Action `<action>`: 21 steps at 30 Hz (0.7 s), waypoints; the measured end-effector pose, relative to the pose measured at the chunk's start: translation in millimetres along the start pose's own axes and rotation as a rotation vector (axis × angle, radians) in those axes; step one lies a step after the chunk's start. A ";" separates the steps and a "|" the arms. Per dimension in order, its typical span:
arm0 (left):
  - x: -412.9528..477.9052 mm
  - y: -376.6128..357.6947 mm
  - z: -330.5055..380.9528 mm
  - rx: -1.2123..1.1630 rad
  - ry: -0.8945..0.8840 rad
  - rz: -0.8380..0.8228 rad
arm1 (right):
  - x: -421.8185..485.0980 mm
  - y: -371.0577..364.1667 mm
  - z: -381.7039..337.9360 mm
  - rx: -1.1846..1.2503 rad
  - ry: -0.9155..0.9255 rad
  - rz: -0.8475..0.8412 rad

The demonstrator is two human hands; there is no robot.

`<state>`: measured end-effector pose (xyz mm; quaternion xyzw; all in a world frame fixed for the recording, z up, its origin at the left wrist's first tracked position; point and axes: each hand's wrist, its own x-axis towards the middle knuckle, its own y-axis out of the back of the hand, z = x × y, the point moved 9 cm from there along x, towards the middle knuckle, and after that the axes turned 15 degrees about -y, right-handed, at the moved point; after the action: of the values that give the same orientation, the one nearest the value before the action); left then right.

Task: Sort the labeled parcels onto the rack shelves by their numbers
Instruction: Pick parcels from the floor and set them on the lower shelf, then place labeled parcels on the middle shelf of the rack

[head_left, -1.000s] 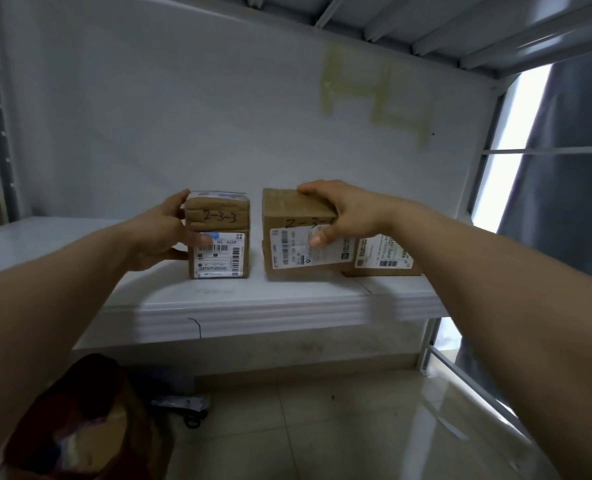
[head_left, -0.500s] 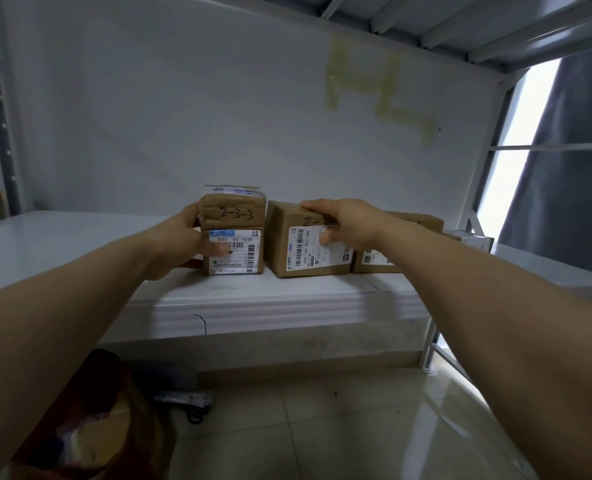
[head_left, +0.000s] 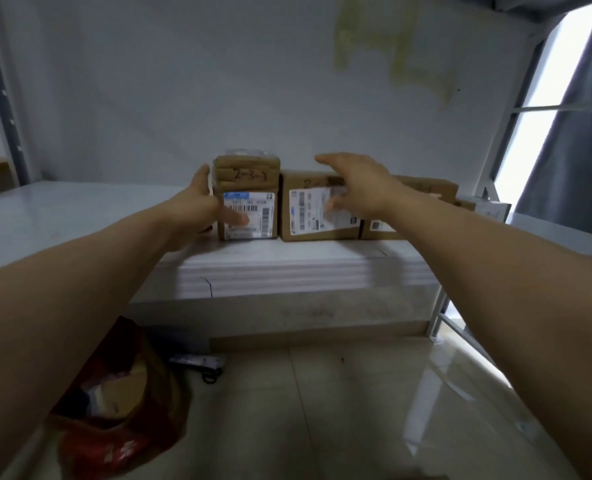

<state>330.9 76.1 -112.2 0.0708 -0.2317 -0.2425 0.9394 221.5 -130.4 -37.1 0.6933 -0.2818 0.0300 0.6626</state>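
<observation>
Left hand grip holds the 2-3-3 parcel by its left edge, thumb on the label; parcel stands on the shelf. Right hand blurred, grip wide, over the second parcel just beside.

A red bag sits on the tiled floor near black scissors.
</observation>
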 end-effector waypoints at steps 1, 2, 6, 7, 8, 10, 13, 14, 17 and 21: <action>0.1 4.0 -6.8 0.017 0.042 0.049 | -6.2 6.7 0.4 0.034 0.010 0.096; -1.3 10.1 -11.8 0.045 0.077 0.130 | -14.6 15.1 1.7 0.076 0.021 0.219; -28.9 34.2 8.7 0.097 -0.121 0.601 | -59.0 30.9 13.5 0.250 0.060 0.593; -39.6 36.5 19.1 0.114 -0.233 0.693 | -67.2 26.9 17.2 0.272 0.055 0.605; -50.8 32.7 30.0 0.136 -0.334 0.729 | -74.7 21.1 20.8 0.284 0.045 0.601; -65.4 13.9 45.4 0.170 -0.474 0.666 | -91.7 9.1 28.5 0.307 0.014 0.596; -89.8 -34.4 67.8 0.237 -0.639 0.525 | -124.9 -10.5 42.8 0.367 -0.060 0.580; -100.1 -54.8 71.6 0.248 -0.688 0.482 | -136.7 -19.5 47.8 0.382 -0.088 0.559; -130.8 -124.7 57.9 0.253 -0.739 0.301 | -170.4 -56.8 69.3 0.412 -0.164 0.448; -164.3 -210.7 -19.3 0.325 -0.533 0.021 | -214.6 -129.4 111.9 0.338 -0.313 0.207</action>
<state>123.5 -27.1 -246.8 0.1518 -0.5063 -0.2027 0.8243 60.0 -164.5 -256.3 0.7579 -0.4415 0.0368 0.4789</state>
